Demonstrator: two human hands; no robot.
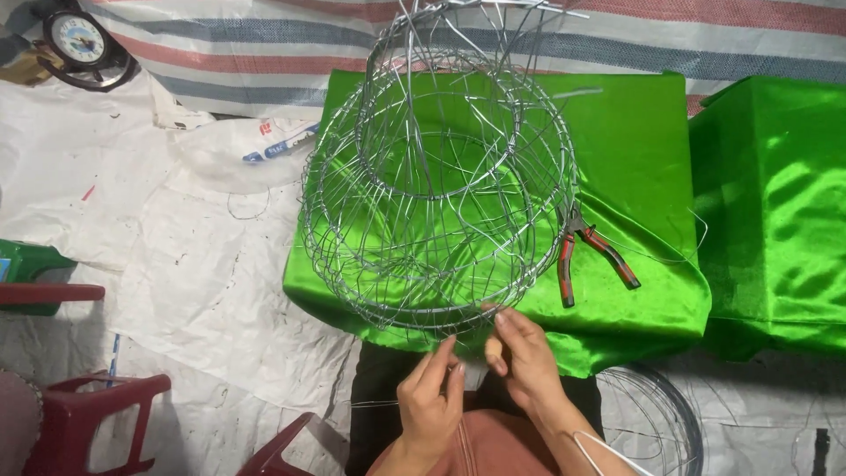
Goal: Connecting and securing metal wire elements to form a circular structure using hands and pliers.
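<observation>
Your right hand (pixel 526 357) pinches the bottom rim of the round silver wire-frame basket (pixel 438 181) with pressed-together fingers, while your left hand (pixel 432 397) pinches a thin loose strand of silver wire (pixel 374 405) just below it. The basket sits on a shiny green satin-covered block (pixel 643 150), with red-and-black-handled pliers (pixel 589 249) lying just beside its right edge.

Both forearms are bare, with no sleeves, gloves, rings or watch showing. The left hand (pixel 432 397) and right hand (pixel 524 357) have short, plain nails. Below them lies a dull reddish-brown garment with a centre seam, and dark fabric beneath it.
</observation>
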